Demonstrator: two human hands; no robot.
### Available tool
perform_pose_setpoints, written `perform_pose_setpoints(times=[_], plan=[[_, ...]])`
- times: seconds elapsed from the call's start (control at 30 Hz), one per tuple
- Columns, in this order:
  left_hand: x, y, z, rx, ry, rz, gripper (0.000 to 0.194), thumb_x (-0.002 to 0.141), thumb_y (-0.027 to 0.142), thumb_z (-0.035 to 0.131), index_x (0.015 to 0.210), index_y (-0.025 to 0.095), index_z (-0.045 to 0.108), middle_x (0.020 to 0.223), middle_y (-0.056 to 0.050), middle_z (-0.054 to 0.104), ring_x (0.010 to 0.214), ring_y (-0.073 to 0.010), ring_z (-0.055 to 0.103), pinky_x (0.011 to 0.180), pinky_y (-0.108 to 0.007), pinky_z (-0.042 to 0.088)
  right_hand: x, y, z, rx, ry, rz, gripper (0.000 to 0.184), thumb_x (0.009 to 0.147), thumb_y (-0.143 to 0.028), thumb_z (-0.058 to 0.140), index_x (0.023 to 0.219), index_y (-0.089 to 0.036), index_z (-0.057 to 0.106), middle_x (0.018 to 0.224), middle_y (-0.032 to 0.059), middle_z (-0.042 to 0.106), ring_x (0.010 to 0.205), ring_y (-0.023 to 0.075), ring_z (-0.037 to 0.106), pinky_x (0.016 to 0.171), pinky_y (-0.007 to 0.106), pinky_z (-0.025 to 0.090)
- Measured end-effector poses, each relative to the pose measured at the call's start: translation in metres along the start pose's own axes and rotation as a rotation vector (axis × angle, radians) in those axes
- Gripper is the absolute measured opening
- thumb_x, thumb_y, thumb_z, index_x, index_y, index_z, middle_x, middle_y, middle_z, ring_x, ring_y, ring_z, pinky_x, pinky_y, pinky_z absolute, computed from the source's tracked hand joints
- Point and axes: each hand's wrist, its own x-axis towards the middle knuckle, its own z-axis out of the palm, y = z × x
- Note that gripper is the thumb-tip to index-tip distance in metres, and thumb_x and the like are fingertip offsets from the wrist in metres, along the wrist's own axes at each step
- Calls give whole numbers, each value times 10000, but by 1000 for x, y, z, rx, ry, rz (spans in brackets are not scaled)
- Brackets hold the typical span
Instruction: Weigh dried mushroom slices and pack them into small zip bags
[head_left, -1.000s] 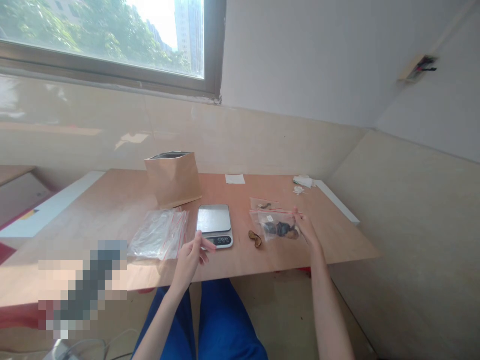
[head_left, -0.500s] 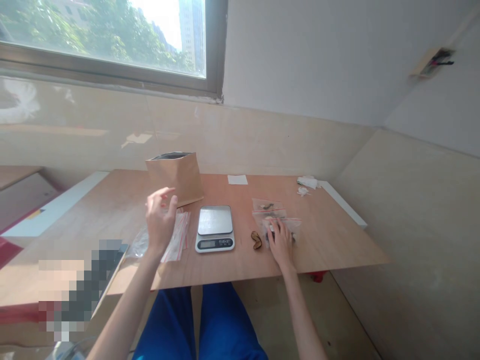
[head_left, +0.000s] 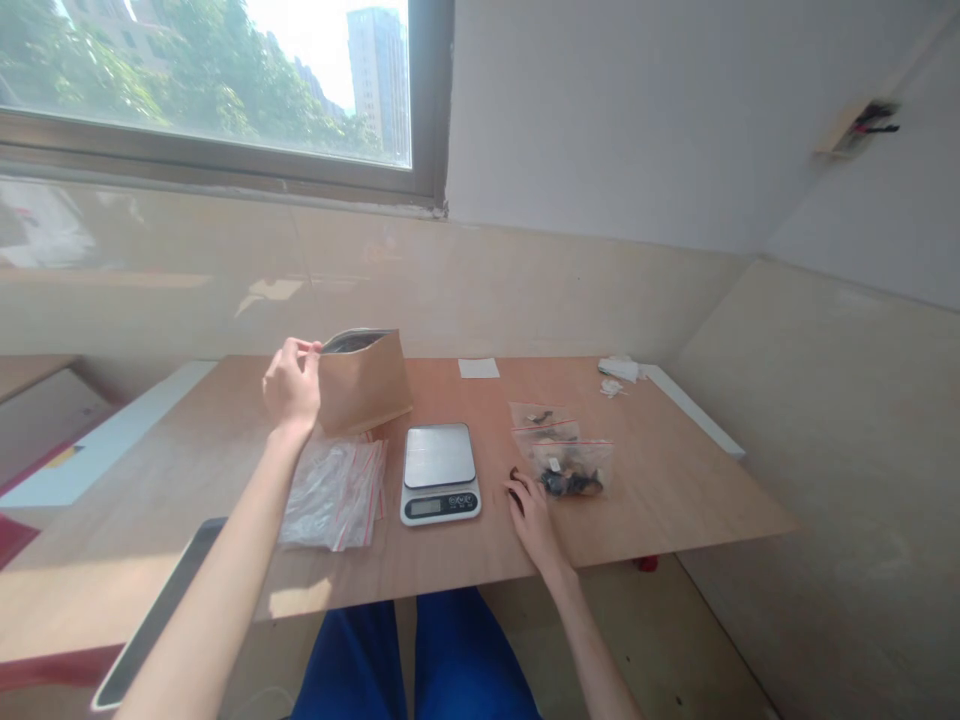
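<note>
a lane of bare table (head_left: 491, 430) runs back between the scale (head_left: 440, 457) and the right hand (head_left: 531, 508), toward the paper (head_left: 478, 368). left of the scale, only a slit parts it from the pouches (head_left: 334, 495), and the bag (head_left: 365, 385) stands behind them, the left hand (head_left: 291, 380) at its rim. right of the packets (head_left: 576, 470), the table lies open to its edge.

Bright blue trousers (head_left: 466, 660) are worn with bare forearms (head_left: 232, 560).
</note>
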Motion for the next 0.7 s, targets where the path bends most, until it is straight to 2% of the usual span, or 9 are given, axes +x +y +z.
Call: perform_pose_setpoints(times=[0.13, 0.2, 0.27, 0.33, 0.4, 0.47, 0.57, 0.63, 0.7], plan=[[-53, 0, -10, -76, 104, -2, 321, 761, 424, 572, 958, 171, 568, 974, -85, 652, 950, -234, 609, 837, -358, 456, 51, -27, 11, 144, -29, -59, 347, 871, -132, 370, 1115, -185, 611, 1169, 120, 580, 1099, 206, 537, 931, 361, 446], [-76, 3, -19, -120, 40, -49, 270, 746, 374, 573, 946, 193, 578, 1013, -59, 646, 894, -203, 635, 795, -318, 473, 72, -48, 19, 115, -102, -118, 327, 873, -148, 409, 1128, -189, 609, 1206, 120, 571, 1118, 215, 522, 938, 375, 434], [-93, 6, -28, -119, -47, -108, 234, 750, 335, 549, 943, 211, 597, 1090, -49, 632, 862, -186, 652, 772, -294, 477, 83, -68, 24, 33, -189, -158, 284, 872, -188, 461, 1105, -197, 624, 1220, 121, 575, 1124, 251, 507, 945, 450, 407], [-103, 7, -35, -96, -148, -115, 218, 776, 350, 517, 928, 237, 625, 1092, -30, 648, 887, -189, 655, 767, -282, 470, 83, -88, 21, -20, -186, -159, 264, 880, -234, 481, 1101, -214, 623, 1231, 112, 578, 1147, 284, 475, 957, 538, 353], [-109, 5, -39, -74, -232, -85, 236, 799, 395, 496, 923, 269, 652, 998, -6, 692, 894, -194, 658, 731, -260, 464, 73, -110, 9, 28, -92, -157, 270, 905, -243, 441, 1117, -225, 608, 1226, 95, 585, 1162, 275, 459, 978, 554, 319], [-113, 3, -41, -57, -269, -57, 249, 805, 421, 498, 937, 294, 667, 886, 14, 717, 846, -188, 668, 665, -233, 451, 59, -134, -9, 176, -18, -200, 294, 929, -205, 369, 1112, -213, 599, 1172, 81, 609, 1123, 213, 495, 987, 457, 361], [-120, -2, -39, -19, -252, 1, 226, 805, 391, 522, 937, 295, 678, 834, 22, 724, 724, -166, 665, 595, -210, 420, 43, -168, -32, 377, -40, -291, 300, 925, -167, 343, 1092, -187, 592, 1085, 76, 621, 1072, 158, 531, 951, 330, 433], [-125, -6, -37, -3, -229, 57, 210, 810, 346, 528, 938, 278, 681, 837, 15, 724, 653, -146, 646, 571, -200, 402, 44, -182, -35, 420, -98, -339, 303, 919, -150, 341, 1095, -179, 586, 1074, 74, 621, 1070, 149, 537, 948, 305, 445], [-131, -9, -36, -3, -213, 97, 204, 814, 316, 529, 935, 261, 683, 798, 6, 722, 595, -132, 621, 547, -192, 386, 53, -188, -27, 377, -163, -359, 326, 913, -123, 326, 1120, -163, 574, 1104, 85, 618, 1097, 156, 529, 961, 314, 440]])
